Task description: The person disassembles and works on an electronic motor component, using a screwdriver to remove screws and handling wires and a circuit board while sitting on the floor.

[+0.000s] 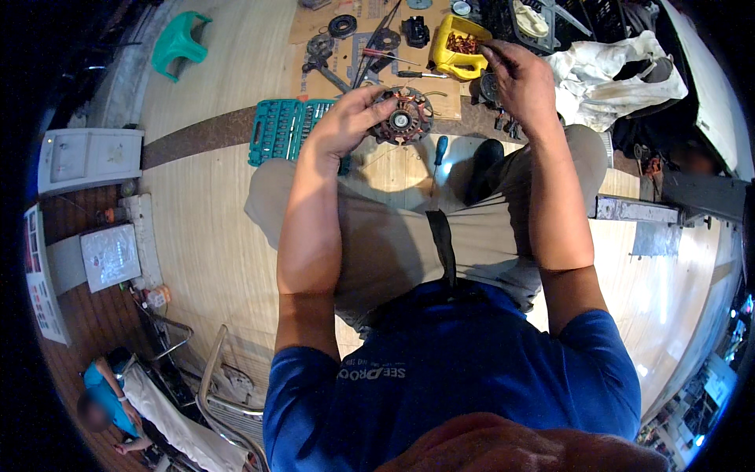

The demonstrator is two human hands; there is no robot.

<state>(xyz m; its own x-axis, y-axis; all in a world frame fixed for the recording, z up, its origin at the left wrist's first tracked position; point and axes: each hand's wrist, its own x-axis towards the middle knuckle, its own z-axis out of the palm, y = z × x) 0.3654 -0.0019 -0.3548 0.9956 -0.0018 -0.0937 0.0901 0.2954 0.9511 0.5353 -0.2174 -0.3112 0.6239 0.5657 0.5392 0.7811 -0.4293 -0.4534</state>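
Observation:
My left hand [346,119] grips a round metal motor part with copper windings [405,118], held above my knees. My right hand [523,79] is raised to its right, fingertips pinched near the yellow tray [450,53] of small copper-coloured parts; whether a small piece sits between the fingers is hard to tell. A blue-handled screwdriver [439,157] lies on the floor below the motor part, between my legs.
A teal socket set case [279,130] lies open left of my left hand. Cardboard [346,75] ahead carries round metal parts, screwdrivers and a wrench. White cloth [609,82] is heaped right. A green stool [179,43] stands far left; another person [106,401] sits lower left.

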